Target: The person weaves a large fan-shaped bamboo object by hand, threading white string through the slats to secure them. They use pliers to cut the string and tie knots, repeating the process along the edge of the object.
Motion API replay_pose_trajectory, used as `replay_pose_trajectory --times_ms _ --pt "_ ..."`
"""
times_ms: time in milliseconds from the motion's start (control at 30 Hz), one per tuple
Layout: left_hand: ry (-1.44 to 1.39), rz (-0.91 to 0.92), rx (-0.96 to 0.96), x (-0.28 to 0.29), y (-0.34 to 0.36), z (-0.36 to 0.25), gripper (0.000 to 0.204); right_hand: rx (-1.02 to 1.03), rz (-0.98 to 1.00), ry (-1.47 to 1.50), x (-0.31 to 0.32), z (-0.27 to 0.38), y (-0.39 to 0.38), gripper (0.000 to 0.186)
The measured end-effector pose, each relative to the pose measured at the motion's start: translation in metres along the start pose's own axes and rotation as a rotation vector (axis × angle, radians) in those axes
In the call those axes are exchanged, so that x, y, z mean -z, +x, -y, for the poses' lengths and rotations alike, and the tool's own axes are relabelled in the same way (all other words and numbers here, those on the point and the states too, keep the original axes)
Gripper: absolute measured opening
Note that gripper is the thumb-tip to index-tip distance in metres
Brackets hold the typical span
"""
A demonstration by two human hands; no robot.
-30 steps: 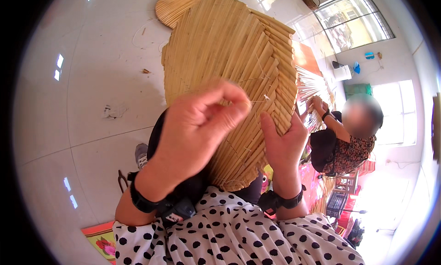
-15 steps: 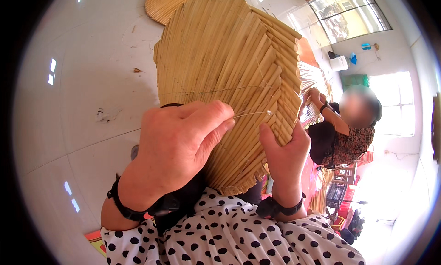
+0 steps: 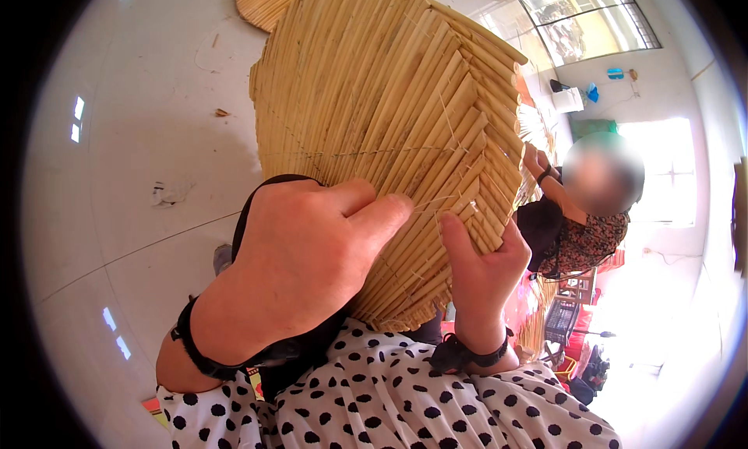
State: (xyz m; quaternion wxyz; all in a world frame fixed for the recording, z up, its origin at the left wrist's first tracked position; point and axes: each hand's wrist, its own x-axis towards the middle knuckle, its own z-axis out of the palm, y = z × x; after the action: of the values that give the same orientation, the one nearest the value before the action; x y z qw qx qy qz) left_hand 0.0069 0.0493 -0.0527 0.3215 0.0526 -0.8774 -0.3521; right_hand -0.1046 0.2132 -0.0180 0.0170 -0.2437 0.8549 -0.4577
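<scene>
A large fan-shaped panel of straw-coloured reeds (image 3: 374,83) stands tilted before me, its reeds folded into a braided edge on the right and crossed by thin stitch lines. My left hand (image 3: 312,254) is closed in a pinch over the panel's lower middle. From its fingertips a fine pale thread (image 3: 440,200) runs to the braided part. My right hand (image 3: 487,274) grips the lower right edge, with the thumb on the front face and the other fingers mostly hidden behind. A small shiny spot shows just above that thumb.
Another reed piece (image 3: 269,3) lies on the glossy tiled floor (image 3: 101,184) beyond. To the right, a co-worker (image 3: 588,215) sits with hands on more reeds. A dark crate (image 3: 562,322) and a window (image 3: 588,21) are behind. My lap is covered by dotted white cloth (image 3: 374,402).
My left hand has moved slightly right, closer to the braided edge, and the thread span looks shorter. The panel has tilted and shifted a little, with my right hand still on its edge.
</scene>
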Motion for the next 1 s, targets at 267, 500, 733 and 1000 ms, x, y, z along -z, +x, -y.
replay_pose_trajectory --times_ms 267,500,733,1000 --pt "0.063 0.02 -0.109 0.004 0.005 0.001 0.028 0.052 0.0 0.042 -0.001 -0.001 -0.003 0.023" --pt "0.095 -0.003 -0.171 0.003 0.012 0.002 0.018 0.062 -0.017 0.091 -0.003 0.0 -0.004 0.024" --pt "0.056 -0.015 -0.157 0.001 0.015 0.001 0.031 0.062 -0.005 0.056 -0.002 -0.001 -0.003 0.024" --pt "0.06 0.004 -0.165 0.002 0.016 0.002 0.031 0.096 -0.012 -0.011 -0.002 -0.002 -0.001 0.023"
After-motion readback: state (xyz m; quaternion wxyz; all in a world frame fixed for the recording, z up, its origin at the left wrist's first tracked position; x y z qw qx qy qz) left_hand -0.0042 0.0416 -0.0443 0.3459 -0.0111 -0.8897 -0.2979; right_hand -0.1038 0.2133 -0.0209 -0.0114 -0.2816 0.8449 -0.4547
